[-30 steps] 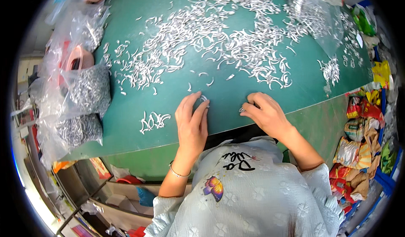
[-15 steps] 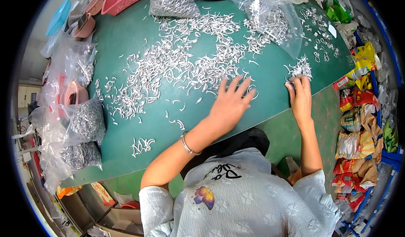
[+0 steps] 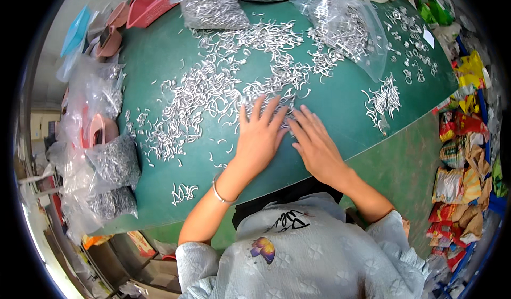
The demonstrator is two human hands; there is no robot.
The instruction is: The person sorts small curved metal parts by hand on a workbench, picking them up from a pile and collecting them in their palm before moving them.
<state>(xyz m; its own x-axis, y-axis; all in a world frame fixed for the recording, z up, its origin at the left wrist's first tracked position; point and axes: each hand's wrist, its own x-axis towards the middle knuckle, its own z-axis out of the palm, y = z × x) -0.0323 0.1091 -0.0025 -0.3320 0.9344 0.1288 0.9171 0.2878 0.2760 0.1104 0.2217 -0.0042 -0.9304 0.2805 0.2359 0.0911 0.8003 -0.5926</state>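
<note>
Many small curved silvery metal pieces [image 3: 205, 89] lie in a wide loose heap over the green table [image 3: 330, 107]. At the heap's near edge my left hand [image 3: 261, 131] rests with its fingers spread, over some of the pieces. Close to its right, my right hand [image 3: 316, 144] reaches in with fingers stretched out, its fingertips by the same pieces. Neither hand grips anything that I can see; what lies under the fingers is hidden. A separate small pile of the pieces [image 3: 386, 98] lies to the right, and a smaller cluster [image 3: 183, 193] at the near left.
Filled clear plastic bags stand at the back [image 3: 213, 6] and along the left edge [image 3: 114, 163]. An open clear bag [image 3: 343, 30] lies at the back right, near scattered ring-like parts [image 3: 410, 43]. Pink trays [image 3: 151, 3] sit at the far left. Colourful packets fill a blue rack [image 3: 460, 176] rightwards.
My right hand has left the small right-hand pile and come left, beside my left hand. My left hand has shifted slightly left. The view has tilted a little.
</note>
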